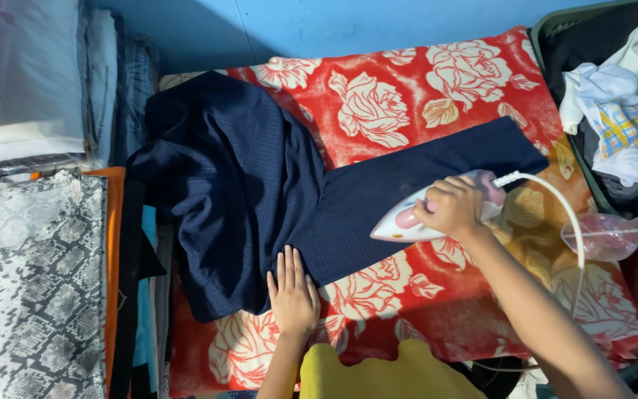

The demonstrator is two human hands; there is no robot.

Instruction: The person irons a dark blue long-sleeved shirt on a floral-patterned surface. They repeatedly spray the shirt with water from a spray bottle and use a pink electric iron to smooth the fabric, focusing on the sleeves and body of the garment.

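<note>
Folded cloth stacks (31, 281) line the left. The left hand (293, 295) lies open and flat, pinning the navy garment (245, 192) on the red rose-print cover (407, 89). The outstretched leg looks smooth — the bunched upper part seems unpressed. The right hand (453, 207) grips the white-and-pink iron (407, 222) on that leg — a crumpled clothes pile (629, 111) waits further right.

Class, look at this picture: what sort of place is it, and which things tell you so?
Probably a home ironing or laundry corner. A red rose-print cloth serves as the pressing surface, the right hand holds an iron on a navy garment, and folded fabrics are stacked alongside.
</note>
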